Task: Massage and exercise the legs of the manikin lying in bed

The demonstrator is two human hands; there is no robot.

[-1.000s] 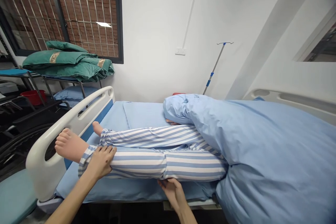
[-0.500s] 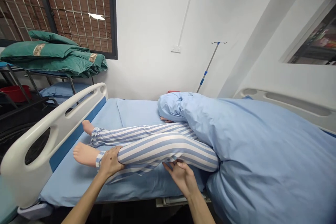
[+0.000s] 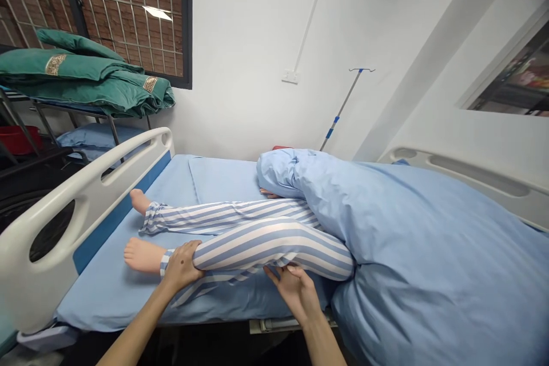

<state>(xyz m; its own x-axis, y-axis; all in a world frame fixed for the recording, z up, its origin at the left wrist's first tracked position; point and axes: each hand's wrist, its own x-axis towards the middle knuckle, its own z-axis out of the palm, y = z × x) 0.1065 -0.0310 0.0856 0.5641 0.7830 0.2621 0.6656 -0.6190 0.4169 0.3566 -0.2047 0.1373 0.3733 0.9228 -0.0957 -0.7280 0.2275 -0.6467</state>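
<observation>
Spanning the frame: a hospital bed [image 3: 114, 297] under a pale blue sheet, a white side rail [image 3: 81, 194] along its 9 o'clock edge and a white head rail [image 3: 467, 174] at 2 o'clock.

Surroundings: a white wall [image 3: 240, 40] behind, with a barred window [image 3: 128, 11] at 11 o'clock, a wall socket [image 3: 290, 76] at 12 o'clock and an IV pole [image 3: 343, 108] at 1 o'clock.

Beyond the rail: folded green quilts [image 3: 77, 74] on a metal rack [image 3: 72, 106] at 10 o'clock, a blue pillow [image 3: 94, 137] beneath them, and a red basin [image 3: 17, 140] farther out at 9 o'clock.

Duvet: a pale blue duvet [image 3: 429, 240] at 3 o'clock, heaped over the upper part of a patient manikin [image 3: 257, 223] in blue-striped pyjamas.

Legs: a far leg [image 3: 214, 216] flat on the sheet, a near leg [image 3: 274, 246] bent and raised beside it, both pointing toward 9 o'clock.

Feet: bare, a near foot [image 3: 143, 255] resting on the sheet at 8 o'clock and a far foot [image 3: 138, 201] just above it.

Left hand [image 3: 182, 266]: at 7 o'clock, closed around the near leg just above the trouser cuff.

Right hand [image 3: 295, 291]: at 5 o'clock, half open, cupped under the near leg, fingers curled against its underside.
</observation>
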